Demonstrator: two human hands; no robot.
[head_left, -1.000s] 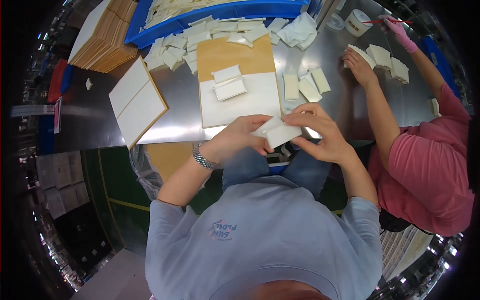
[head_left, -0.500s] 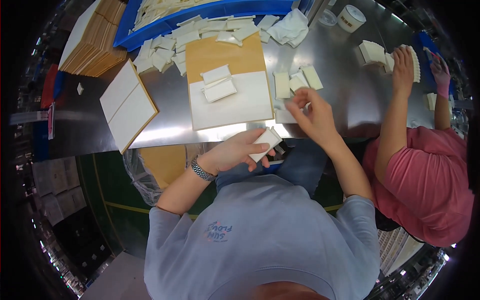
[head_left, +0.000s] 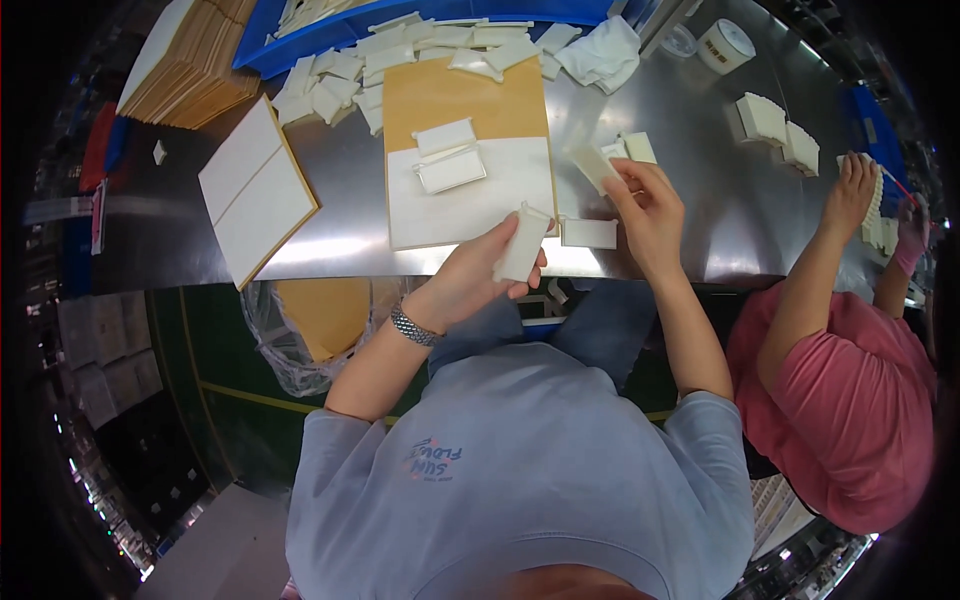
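Note:
My left hand [head_left: 478, 262] grips a flat white rectangular plastic piece [head_left: 521, 246] with small tabs at its upper end, just off the table's front edge. In my right hand [head_left: 655, 212] a pale cream rectangular plate [head_left: 594, 165] is pinched between thumb and fingers, tilted above the table. Beneath and beside that hand lie another cream plate [head_left: 639, 148] and a single white plastic piece [head_left: 590, 234]. Two more white pieces, an upper one [head_left: 445, 137] and a lower one [head_left: 452, 170], rest side by side on a brown-and-white board [head_left: 430, 218] in front of me.
A heap of white pieces [head_left: 330, 90] borders a blue bin [head_left: 350, 35]. At left are stacked boards [head_left: 185, 70] and a slanted board [head_left: 258, 190]. A white cloth [head_left: 603, 55] and a white tub [head_left: 726, 46] stand behind. A co-worker's hand [head_left: 852, 190] handles stacked pieces at right.
My right hand has picked up a cream plate from the table. My left hand has turned its white piece more upright and raised it slightly. The co-worker's hands have moved right and nearer.

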